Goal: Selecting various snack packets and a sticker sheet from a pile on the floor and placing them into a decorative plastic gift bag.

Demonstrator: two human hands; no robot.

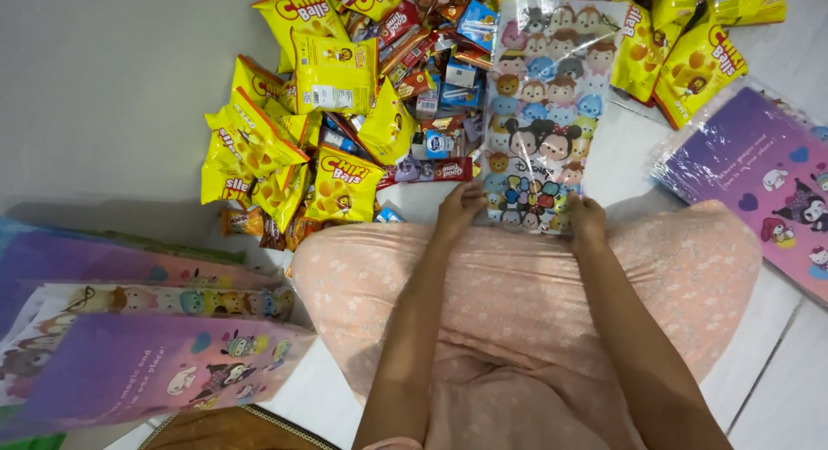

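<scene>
One clear cartoon-printed bag (539, 113) lay lengthwise on the floor, just beyond the knees. The left hand (459, 207) and right hand (587, 219) each pinched its near edge. Roughly a dozen yellow snack packets (332, 70) were heaped far left around small wrapped sweets (435, 75). One purple bag stack (759, 169) lay right. White tiled floor (776, 390).

Both hands (522, 215) hold a cartoon-printed bag (542, 113) beside yellow snack packets (332, 75)
</scene>
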